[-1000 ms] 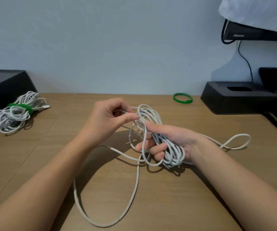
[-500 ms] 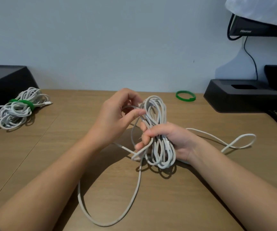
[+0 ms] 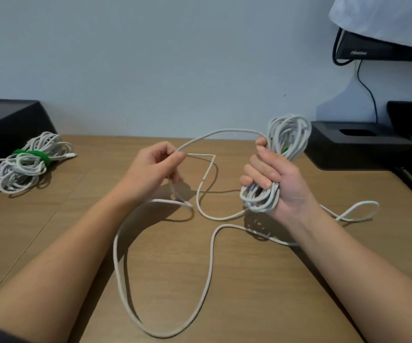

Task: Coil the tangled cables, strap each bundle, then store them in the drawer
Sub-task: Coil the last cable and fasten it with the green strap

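Note:
My right hand (image 3: 273, 184) grips an upright coil of white cable (image 3: 289, 134) above the wooden desk (image 3: 249, 293). A strand arcs from the coil's top to my left hand (image 3: 154, 167), which pinches it between thumb and fingers. Long loose loops of the same cable (image 3: 210, 263) trail over the desk toward me, and one loop (image 3: 359, 210) lies to the right of my wrist. A bit of green shows behind the held coil. At the far left rests a coiled white bundle (image 3: 24, 162) bound with a green strap (image 3: 32, 154).
A black box (image 3: 6, 120) stands at the left edge behind the strapped bundle. At the back right sit a black tray-like stand (image 3: 356, 149) and dark devices, with a monitor (image 3: 373, 48) under a white cloth above. No drawer is in view.
My hands have drawn apart: the right lifted the coil up and to the right, the left pulled a strand out leftward. The green band on the desk is now hidden behind the coil.

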The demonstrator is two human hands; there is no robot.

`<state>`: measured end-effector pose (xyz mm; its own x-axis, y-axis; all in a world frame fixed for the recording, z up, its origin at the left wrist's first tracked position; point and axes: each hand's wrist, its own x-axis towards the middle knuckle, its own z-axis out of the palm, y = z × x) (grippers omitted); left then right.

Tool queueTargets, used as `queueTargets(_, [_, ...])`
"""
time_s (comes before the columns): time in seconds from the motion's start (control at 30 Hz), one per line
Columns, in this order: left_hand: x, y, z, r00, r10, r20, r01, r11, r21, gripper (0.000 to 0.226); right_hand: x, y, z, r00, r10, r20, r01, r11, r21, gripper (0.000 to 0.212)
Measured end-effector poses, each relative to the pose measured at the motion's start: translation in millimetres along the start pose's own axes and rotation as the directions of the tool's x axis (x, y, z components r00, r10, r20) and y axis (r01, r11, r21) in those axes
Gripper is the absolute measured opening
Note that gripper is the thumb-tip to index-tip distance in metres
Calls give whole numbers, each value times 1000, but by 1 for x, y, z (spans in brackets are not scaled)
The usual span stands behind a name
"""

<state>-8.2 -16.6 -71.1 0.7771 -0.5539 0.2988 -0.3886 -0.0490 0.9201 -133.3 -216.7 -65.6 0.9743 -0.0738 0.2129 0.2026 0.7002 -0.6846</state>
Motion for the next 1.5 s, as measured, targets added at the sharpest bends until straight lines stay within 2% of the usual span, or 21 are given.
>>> queueTargets(0.1, [0, -6, -8, 996, -24, -82, 28, 998, 51, 18, 1, -6, -3, 995, -65, -74, 68, 996, 49, 18])
queueTargets(0.17, [-1, -5, -7, 990, 18, -142, -12, 999, 41, 17, 2, -7, -5, 987, -54, -148, 62, 997, 47, 17])
queueTargets(0.2, [-2, -4, -5, 987, 62, -151, -48, 995, 91, 17, 2, -6, -6, 984, -33, -177, 38, 999, 27, 16])
queueTargets(0.37, [-14, 0, 27, 972, 223, 74, -233, 867, 440, 15, 0, 4, 0, 960, 65, -271, -136, 958, -252, 15])
queueTargets(0.47, [-16, 0, 37, 938, 279, 207, -348, 774, 529, 21, 2, 14, 4, 953, 64, -297, -169, 923, -345, 18])
queueTargets(0.53, [-16, 1, 39, 930, 254, 264, -362, 747, 558, 23, 3, 15, 4, 958, 58, -282, -173, 898, -404, 17])
queueTargets(0.67, [-19, 7, 42, 933, 181, 311, -342, 718, 607, 21, 0, 13, 7, 976, 32, -216, -146, 831, -536, 14])
queueTargets(0.9, [-19, 13, 44, 938, 77, 339, -270, 776, 571, 23, -2, 11, 10, 978, 23, -206, -151, 758, -634, 13])
queueTargets(1.03, [-22, 15, 47, 902, 57, 427, -352, 671, 653, 21, -1, 13, 12, 978, -14, -207, -136, 709, -692, 18])
queueTargets(1.13, [-23, 16, 48, 885, 68, 460, -394, 634, 665, 24, -1, 11, 13, 976, -30, -214, -137, 680, -720, 22])
queueTargets(1.3, [-24, 16, 49, 897, 104, 430, -388, 652, 652, 26, -1, 11, 8, 964, -52, -260, -154, 690, -707, 4])
queueTargets(1.4, [-25, 13, 51, 911, 93, 402, -356, 671, 650, 27, -1, 9, 6, 959, -37, -282, -169, 724, -669, 4])
queueTargets(1.5, [-25, 9, 52, 910, 69, 408, -330, 715, 617, 28, 0, 9, 6, 970, -35, -242, -150, 697, -701, 4])
